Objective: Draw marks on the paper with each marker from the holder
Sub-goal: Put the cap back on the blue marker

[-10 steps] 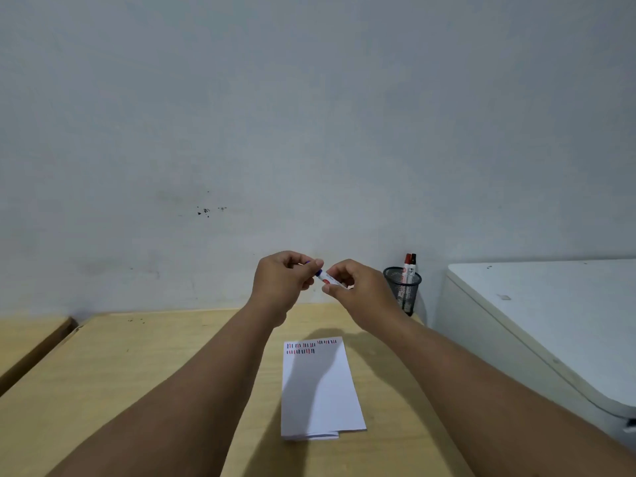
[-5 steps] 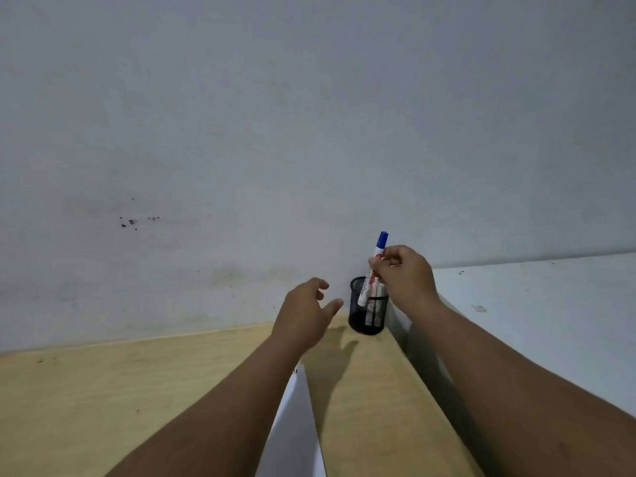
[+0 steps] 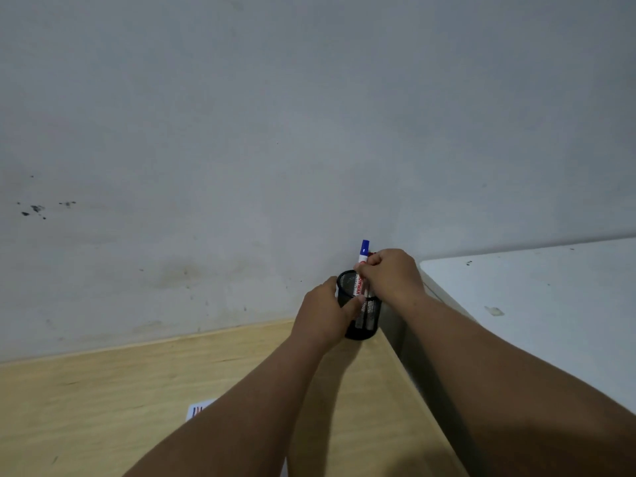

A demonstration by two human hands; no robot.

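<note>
Blue-capped white marker (image 3: 362, 266) stands half inside the black mesh cup holder (image 3: 369, 315) at the wooden desk's (image 3: 137, 390) back corner, pinched by the right hand (image 3: 390, 275). Left hand (image 3: 325, 315) wraps the holder. Neighbouring markers may snag and tip it; the marked white paper (image 3: 199, 409) lies well apart.

One black mesh holder (image 3: 366, 316), one blue-capped marker (image 3: 363, 259), one sheet of paper (image 3: 199, 410), two hands; other markers inside cannot be counted.

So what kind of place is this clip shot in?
Probably a plain desk or study corner: a wooden tabletop against a bare grey wall, a mesh marker holder, and marked paper.
</note>
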